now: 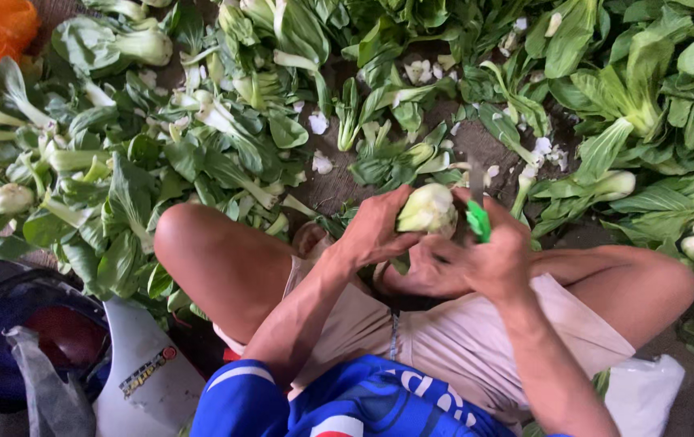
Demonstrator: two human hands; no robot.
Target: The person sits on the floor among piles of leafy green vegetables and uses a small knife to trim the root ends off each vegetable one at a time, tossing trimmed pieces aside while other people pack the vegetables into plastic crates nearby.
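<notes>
Midway, we gripped one bok choy head (428,209) in left-hand (375,231) fingers above our lap; right-hand (488,259) fingers clasped the green-handled knife (477,212) beside it. Piled greens (120,178) beyond remained untrimmed, among white offcuts (319,123).

The knife (477,212) blade blurs; the right hand (488,259) hides its handle.

Pale-green bok choy head (426,209), base up, held above lap, green-handled knife (477,212) at its base
</notes>
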